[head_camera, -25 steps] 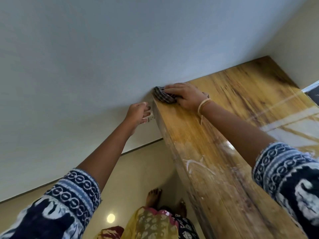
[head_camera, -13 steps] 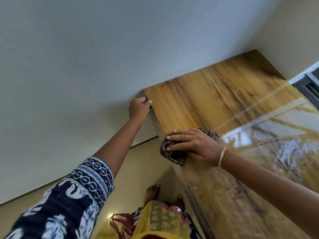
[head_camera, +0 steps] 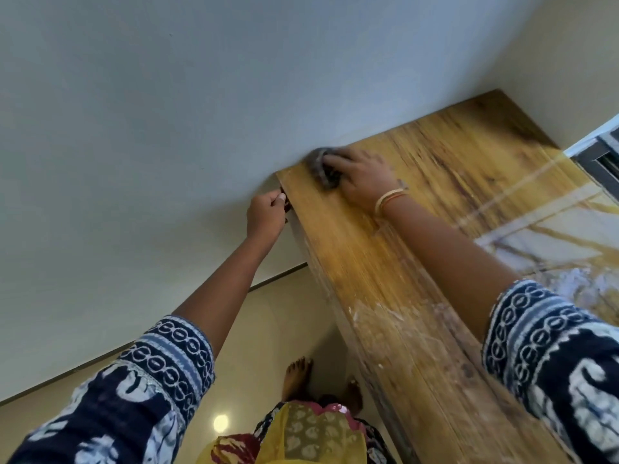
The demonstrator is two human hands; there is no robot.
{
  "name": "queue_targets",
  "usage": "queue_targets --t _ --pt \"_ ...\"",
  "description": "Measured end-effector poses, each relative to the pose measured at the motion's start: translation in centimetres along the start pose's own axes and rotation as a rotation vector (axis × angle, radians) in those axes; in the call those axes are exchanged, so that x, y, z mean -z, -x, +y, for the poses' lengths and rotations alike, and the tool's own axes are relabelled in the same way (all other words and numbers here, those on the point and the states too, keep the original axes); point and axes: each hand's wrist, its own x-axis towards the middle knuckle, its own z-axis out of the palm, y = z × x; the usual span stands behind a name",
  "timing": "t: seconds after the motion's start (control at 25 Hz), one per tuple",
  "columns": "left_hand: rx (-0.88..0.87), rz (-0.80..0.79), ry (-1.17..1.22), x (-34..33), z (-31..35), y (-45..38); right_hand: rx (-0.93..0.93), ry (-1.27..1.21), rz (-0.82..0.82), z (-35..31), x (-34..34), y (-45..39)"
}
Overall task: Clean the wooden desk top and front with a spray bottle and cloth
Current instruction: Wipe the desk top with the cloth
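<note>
- right hand: palm down on the wooden desk top, fingers bent over a bunched dark cloth and pressing it to the wood. Cloth pokes out past the fingertips, on the wall side of the hand. Hand and cloth are motion-blurred.
- cloth sits at the far left corner of the top, right against the wall.
- gold bangle on the wrist, just behind the hand.
- left hand: off the left edge of the desk, level with its far corner, just left of and nearer than the right hand. Fingers curled in toward the desk edge, fingertips at the edge. Something small and dark red shows at the fingertips; cannot tell what it is or whether it's actually held.
- desk top nearer than the right hand, under the forearm: whitish streaks and smears on the wood. To the right of that forearm: bright glossy reflection.
- spray bottle: can't see it in this view.
- both forearms bare, navy-and-white patterned sleeves at the elbows.
- below the left arm: pale floor, two bare feet beside the desk side, yellow patterned garment at the bottom edge.
</note>
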Motion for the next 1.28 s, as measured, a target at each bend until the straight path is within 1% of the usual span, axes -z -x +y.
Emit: queue_targets --t 0.08,0.16,0.2,0.24,0.28,0.32,0.36,0.44,0.52,0.6,0.64,0.68,0.72,0.84,0.96,1.12,1.2,1.28 --pt "-0.001 -0.054 0.007 0.6 0.0 -0.1 -0.286 -0.030 0.048 5.5 1.4 -0.3" --pt "0.003 -0.170 -0.018 1.1 0.1 0.2 -0.567 -0.080 0.025 9.3 2.4 -0.1" --pt "0.008 -0.237 -0.044 1.3 0.2 0.3 -0.650 -0.093 0.020 9.8 2.4 -0.1" --pt "0.011 -0.292 -0.070 1.5 0.3 0.4 -0.688 -0.088 0.034 9.1 2.1 -0.4" --pt "0.008 -0.328 -0.092 1.6 0.4 0.4 -0.684 -0.066 0.063 7.5 1.9 -0.7" --pt "0.003 -0.343 -0.107 1.7 0.5 0.5 -0.638 -0.045 0.089 5.5 1.5 -0.8" --pt "-0.007 -0.347 -0.118 1.8 0.6 0.5 -0.553 -0.027 0.102 3.2 0.7 -0.5" --pt "-0.027 -0.365 -0.151 1.7 0.9 0.2 -0.301 0.005 0.099 -1.8 -1.3 1.0" --pt "-0.012 -0.427 -0.190 1.6 1.5 0.3 -0.022 0.040 0.068 -5.7 -3.2 2.7" --pt "0.023 -0.489 -0.236 1.4 1.8 0.4 0.183 0.044 -0.024 -5.7 -2.9 2.4" --pt "0.034 -0.504 -0.257 1.4 1.8 0.3 0.241 0.040 -0.052 -4.2 -2.2 1.7" --pt "0.038 -0.505 -0.272 1.6 1.6 0.2 0.249 0.028 -0.059 -2.3 -1.5 0.9" --pt "0.044 -0.497 -0.280 1.7 1.3 0.1 0.192 0.011 -0.038 0.2 -0.7 0.2" --pt "0.056 -0.411 -0.243 1.0 1.0 0.4 -0.172 -0.010 0.059 9.0 2.0 -1.6" --pt "0.069 -0.353 -0.201 0.0 0.9 0.9 -0.424 0.029 0.086 13.9 3.4 -3.2" --pt "0.128 -0.367 -0.194 -0.1 1.1 0.3 -0.733 -0.010 0.171 16.1 3.4 -4.5" --pt "0.177 -0.368 -0.181 -0.1 1.4 -0.1 -0.882 -0.044 0.206 15.1 3.3 -5.2" --pt "0.256 -0.353 -0.139 -0.1 1.6 -0.6 -0.992 -0.085 0.233 12.0 2.7 -5.5"
